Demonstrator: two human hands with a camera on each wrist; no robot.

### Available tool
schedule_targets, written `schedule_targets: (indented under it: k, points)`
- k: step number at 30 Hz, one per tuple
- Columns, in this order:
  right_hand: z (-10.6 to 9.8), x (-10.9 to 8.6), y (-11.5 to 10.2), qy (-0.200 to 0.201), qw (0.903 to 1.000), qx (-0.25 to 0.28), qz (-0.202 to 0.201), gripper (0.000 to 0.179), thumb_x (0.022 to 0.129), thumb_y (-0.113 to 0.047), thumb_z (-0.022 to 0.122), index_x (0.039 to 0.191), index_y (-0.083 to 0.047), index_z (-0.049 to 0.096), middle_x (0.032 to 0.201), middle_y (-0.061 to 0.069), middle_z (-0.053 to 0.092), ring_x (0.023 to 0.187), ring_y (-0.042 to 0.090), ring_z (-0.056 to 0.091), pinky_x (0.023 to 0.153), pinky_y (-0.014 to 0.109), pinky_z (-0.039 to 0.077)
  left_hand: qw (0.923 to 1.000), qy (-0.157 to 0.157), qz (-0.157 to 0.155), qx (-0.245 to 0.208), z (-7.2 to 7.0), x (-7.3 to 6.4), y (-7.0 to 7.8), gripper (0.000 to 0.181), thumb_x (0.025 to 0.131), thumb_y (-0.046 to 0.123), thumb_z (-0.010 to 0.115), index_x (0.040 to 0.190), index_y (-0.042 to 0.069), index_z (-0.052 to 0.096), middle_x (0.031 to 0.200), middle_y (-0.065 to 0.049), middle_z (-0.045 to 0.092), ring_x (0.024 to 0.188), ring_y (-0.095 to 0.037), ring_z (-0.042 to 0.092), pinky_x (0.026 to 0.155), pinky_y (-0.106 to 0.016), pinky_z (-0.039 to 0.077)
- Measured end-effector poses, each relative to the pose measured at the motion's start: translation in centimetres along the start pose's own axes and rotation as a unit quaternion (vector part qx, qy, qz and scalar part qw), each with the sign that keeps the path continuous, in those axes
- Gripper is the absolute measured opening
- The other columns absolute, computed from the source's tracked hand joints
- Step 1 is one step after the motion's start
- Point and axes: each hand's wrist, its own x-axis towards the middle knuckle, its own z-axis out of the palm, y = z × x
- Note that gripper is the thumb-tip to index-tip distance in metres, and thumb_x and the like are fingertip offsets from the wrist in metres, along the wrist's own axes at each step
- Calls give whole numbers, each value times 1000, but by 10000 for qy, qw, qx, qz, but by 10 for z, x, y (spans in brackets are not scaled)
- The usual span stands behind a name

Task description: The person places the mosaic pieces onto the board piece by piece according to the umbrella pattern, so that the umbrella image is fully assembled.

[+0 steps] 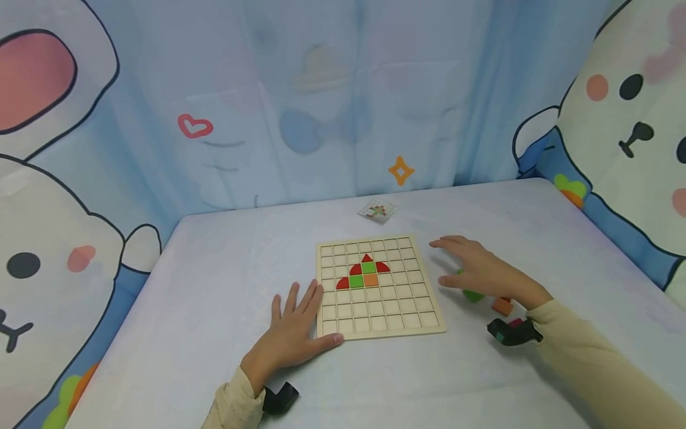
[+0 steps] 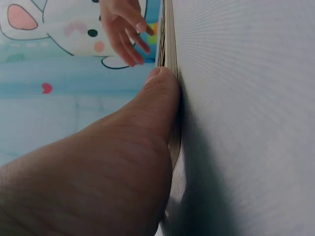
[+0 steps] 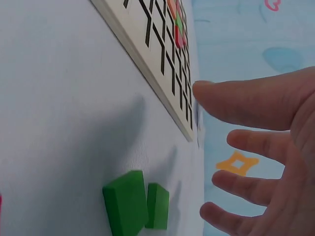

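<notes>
A square wooden grid board (image 1: 391,310) lies flat on the table. Red, green and orange pieces (image 1: 368,268) sit in its cells, with a red triangle at the top, rounded red pieces at the sides and squares between. My left hand (image 1: 295,330) rests at the board's left edge, fingers spread and thumb at the near-left corner. To the right of the board, my right hand (image 1: 482,271) hovers above the table with fingers apart and nothing between them. Below it are green blocks (image 3: 127,204), partly hidden by the hand in the head view, and an orange block (image 1: 502,307).
A small card (image 1: 377,210) showing a coloured grid pattern lies behind the board. Bits of red show beside the orange block, partly covered by the right wrist and its black camera (image 1: 514,332). A printed blue curtain (image 1: 332,119) hangs along the table's far side.
</notes>
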Motion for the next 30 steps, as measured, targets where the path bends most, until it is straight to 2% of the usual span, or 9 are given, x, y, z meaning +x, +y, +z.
schedule_targets:
  k: [8,15,22,25,30]
  points:
    - [-6,-6,12,-67,9997,-104,215,66,92,-12,83,149,5,55,139,32,57,126,55,48,99,71,45,10000,-12,-17,-22,0,0,0,108,96,71,65,172,8,19,180,-6,10,163,-41,-6,122,-69,-9]
    - [-8,-8,20,-213,9978,-267,572,48,90,-14,84,130,5,67,115,24,66,110,48,53,84,59,55,10000,11,-16,-30,0,0,0,110,96,72,65,172,8,20,180,-6,11,163,-41,-5,122,-69,-9]
    - [-3,-7,26,-253,9975,-515,402,27,89,-8,83,110,2,70,102,16,67,102,43,57,83,56,53,10000,-59,-6,-45,0,-1,0,108,97,70,65,172,8,18,180,-6,8,163,-40,-7,122,-68,-10]
    - [-2,-5,28,-235,9981,-453,347,22,90,-4,81,107,3,69,99,14,66,99,39,59,82,53,53,10000,-70,0,-65,-1,-1,0,108,97,70,64,172,7,18,180,-6,8,163,-40,-8,122,-68,-10]
    - [-1,-1,28,-367,9977,-244,508,20,92,-3,78,106,6,66,97,12,64,91,30,59,79,47,56,10000,-51,-10,-55,-1,-1,0,108,97,70,64,172,7,18,180,-6,9,163,-40,-8,122,-69,-10]
